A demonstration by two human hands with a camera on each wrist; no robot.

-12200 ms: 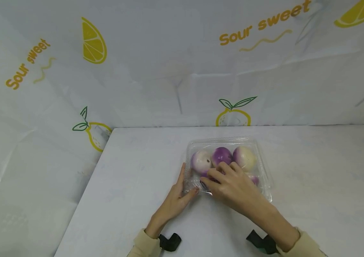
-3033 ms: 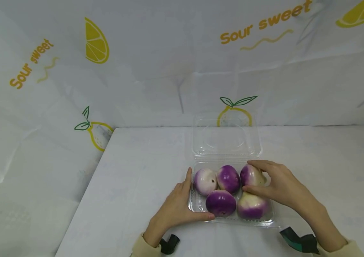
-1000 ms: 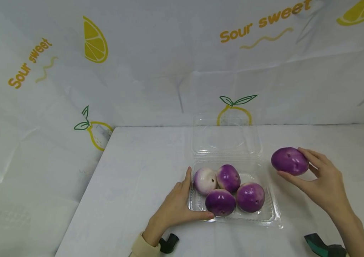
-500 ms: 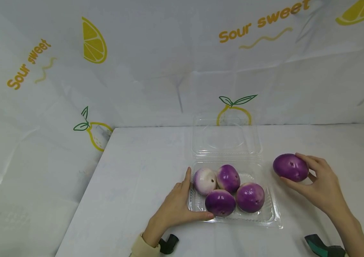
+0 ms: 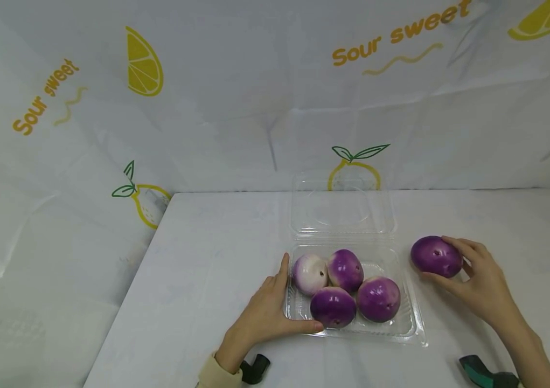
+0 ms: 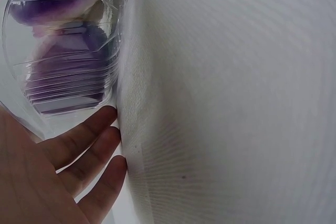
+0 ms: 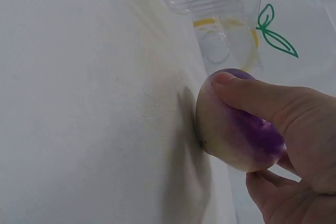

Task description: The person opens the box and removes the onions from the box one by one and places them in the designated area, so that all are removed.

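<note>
Gripping a purple vegetable [image 5: 436, 256] in the right hand [image 5: 483, 283], left hand [image 5: 267, 312] spread against the clear container [image 5: 408, 318], "Sour sweet" lettering [image 5: 397, 36] behind

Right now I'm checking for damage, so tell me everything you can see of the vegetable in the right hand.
The vegetable is oval, smooth and glossy, purple above with small dark marks; the right wrist view shows a pale cream side facing the table. The right hand pinches it, right of the clear container. Table contact is unclear.
</note>
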